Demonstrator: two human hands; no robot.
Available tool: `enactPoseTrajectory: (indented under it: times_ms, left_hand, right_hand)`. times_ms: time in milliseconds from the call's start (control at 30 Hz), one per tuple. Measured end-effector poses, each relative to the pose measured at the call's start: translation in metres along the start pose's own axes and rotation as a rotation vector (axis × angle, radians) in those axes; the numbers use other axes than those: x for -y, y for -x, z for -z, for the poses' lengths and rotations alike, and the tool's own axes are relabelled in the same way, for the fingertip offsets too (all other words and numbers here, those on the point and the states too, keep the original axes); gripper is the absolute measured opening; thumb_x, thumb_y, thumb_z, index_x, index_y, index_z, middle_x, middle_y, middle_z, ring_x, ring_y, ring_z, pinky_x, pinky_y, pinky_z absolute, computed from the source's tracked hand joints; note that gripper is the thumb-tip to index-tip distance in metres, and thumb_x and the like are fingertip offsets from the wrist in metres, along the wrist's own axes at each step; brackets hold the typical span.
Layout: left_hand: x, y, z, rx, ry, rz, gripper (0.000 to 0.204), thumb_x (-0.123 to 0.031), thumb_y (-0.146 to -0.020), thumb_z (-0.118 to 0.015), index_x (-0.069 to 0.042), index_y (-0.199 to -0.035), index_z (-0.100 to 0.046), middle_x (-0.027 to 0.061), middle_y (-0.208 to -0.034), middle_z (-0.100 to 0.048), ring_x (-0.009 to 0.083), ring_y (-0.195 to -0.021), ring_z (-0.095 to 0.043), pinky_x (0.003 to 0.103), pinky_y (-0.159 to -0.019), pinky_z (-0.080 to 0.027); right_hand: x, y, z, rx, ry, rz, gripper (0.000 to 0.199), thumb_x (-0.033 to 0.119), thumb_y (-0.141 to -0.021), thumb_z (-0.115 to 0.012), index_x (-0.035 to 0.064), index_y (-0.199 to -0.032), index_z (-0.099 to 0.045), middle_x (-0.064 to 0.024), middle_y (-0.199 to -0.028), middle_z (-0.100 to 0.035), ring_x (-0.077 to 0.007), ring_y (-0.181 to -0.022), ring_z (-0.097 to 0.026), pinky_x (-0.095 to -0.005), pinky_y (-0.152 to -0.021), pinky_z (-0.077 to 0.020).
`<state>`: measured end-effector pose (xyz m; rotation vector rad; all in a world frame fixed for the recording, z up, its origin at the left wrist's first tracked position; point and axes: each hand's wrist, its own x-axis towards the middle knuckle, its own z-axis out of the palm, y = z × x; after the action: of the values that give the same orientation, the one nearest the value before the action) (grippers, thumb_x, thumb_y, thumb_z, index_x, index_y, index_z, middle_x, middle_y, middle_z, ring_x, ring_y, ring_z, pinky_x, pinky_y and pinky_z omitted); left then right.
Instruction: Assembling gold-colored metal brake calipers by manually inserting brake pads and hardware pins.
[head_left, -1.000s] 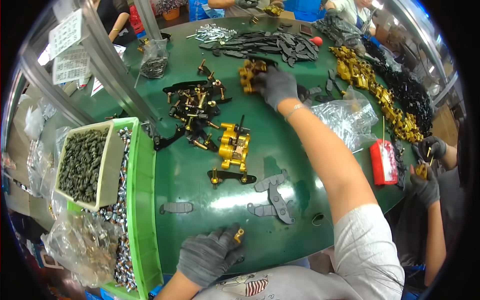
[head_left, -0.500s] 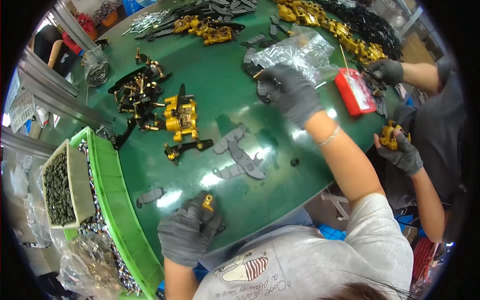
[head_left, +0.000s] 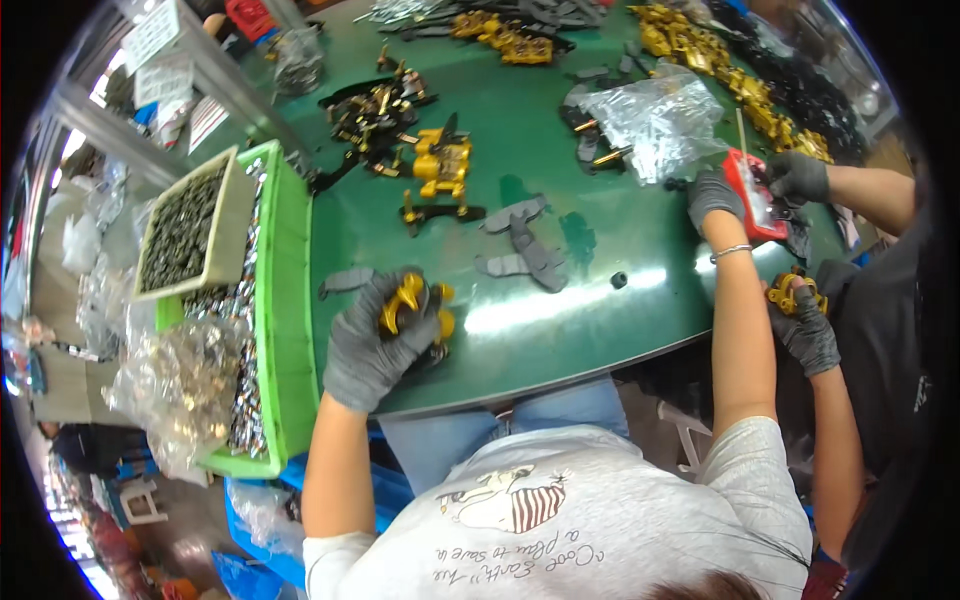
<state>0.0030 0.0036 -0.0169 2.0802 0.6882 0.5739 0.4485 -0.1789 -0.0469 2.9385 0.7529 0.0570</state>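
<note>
My left hand (head_left: 368, 345), in a grey glove, is closed around a gold brake caliper (head_left: 408, 300) above the table's near edge. Part of the caliper is hidden by the fingers. My right hand (head_left: 716, 200), also gloved, reaches to the left side of a red box (head_left: 742, 190); its fingertips are hidden, with small black parts (head_left: 676, 185) beside them. Grey brake pads (head_left: 515, 215) and a dark bracket (head_left: 540, 258) lie mid-table. Another pad (head_left: 348, 281) is by my left hand. Beyond stands a second gold caliper (head_left: 441, 165), with a black bracket (head_left: 450, 212) nearer me.
A green crate (head_left: 290, 330) of small metal parts stands at left, with a cream bin (head_left: 228, 235) on it. A clear plastic bag (head_left: 660, 120) lies toward the back. At right a co-worker's gloved hand (head_left: 808, 335) holds a gold caliper. A black ring (head_left: 619, 280) sits near the front.
My right hand has left the bracket by the plastic bag and moved right to the red box. More of the gold caliper shows in my left hand. The whole view has shifted.
</note>
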Motion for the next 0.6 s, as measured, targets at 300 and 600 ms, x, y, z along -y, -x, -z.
enactPoseTrajectory:
  times_ms: [300,600]
  left_hand:
    - [0.007,0.013,-0.034,-0.159,1.327,0.368,0.039,-0.013,-0.083,-0.067,-0.008,-0.119,-0.054,0.0132,-0.102,-0.062,0.025,-0.086,-0.064,0.035,-0.072,-0.054]
    - [-0.01,0.031,-0.048,-0.164,1.348,0.482,0.035,-0.027,-0.087,-0.061,-0.013,-0.118,-0.053,0.0165,-0.098,-0.061,0.0274,-0.076,-0.065,0.04,-0.06,-0.058]
  right_hand:
    - [0.089,0.153,0.069,0.138,-1.354,0.39,0.019,0.02,-0.092,-0.055,0.005,-0.104,-0.055,-0.0018,-0.082,-0.058,-0.0124,-0.065,-0.053,-0.0271,-0.062,-0.0462]
    - [0.153,0.227,0.063,0.293,-1.538,0.825,0.017,0.007,-0.089,-0.055,0.0028,-0.105,-0.052,-0.0034,-0.093,-0.056,-0.0113,-0.084,-0.053,-0.0253,-0.079,-0.0431]
